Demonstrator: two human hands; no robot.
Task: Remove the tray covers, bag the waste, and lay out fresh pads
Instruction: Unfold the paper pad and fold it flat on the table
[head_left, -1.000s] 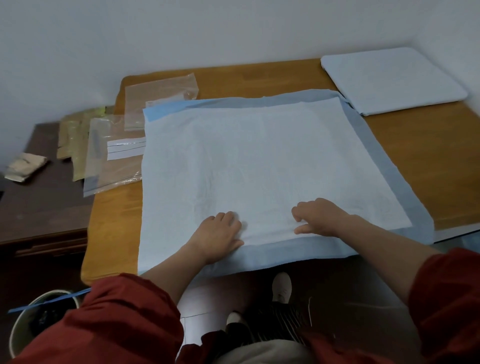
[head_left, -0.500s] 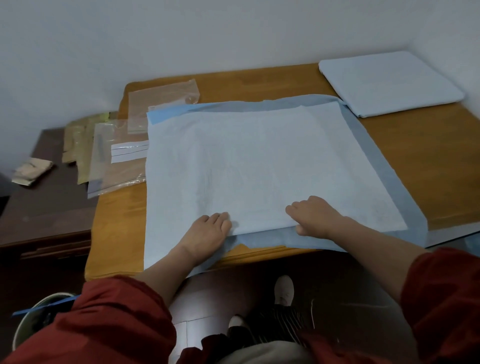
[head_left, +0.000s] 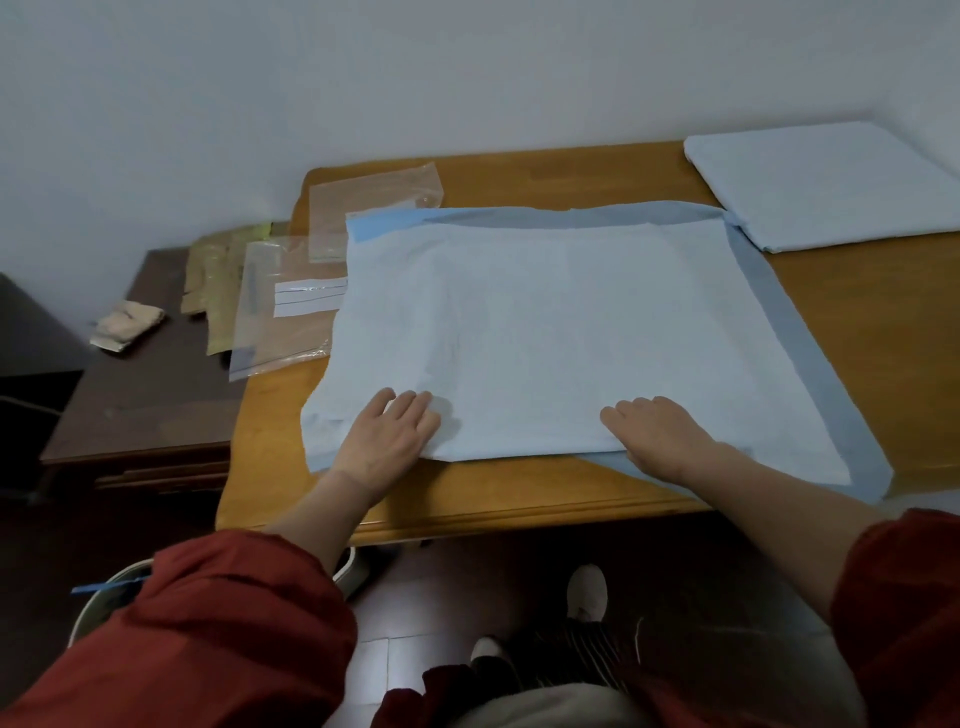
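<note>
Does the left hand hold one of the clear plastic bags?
No, the left hand lies flat on the blue pad, and the clear plastic bags lie untouched beside it.

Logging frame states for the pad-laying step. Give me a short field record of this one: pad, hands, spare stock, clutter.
pad: light blue pad spread on the wooden table
left hand: flat on the pad near its front edge, fingers straight
right hand: pressing on the pad near its front edge
spare: folded pad at the table's far right corner
clutter: clear plastic bags at the table's left edge
</note>
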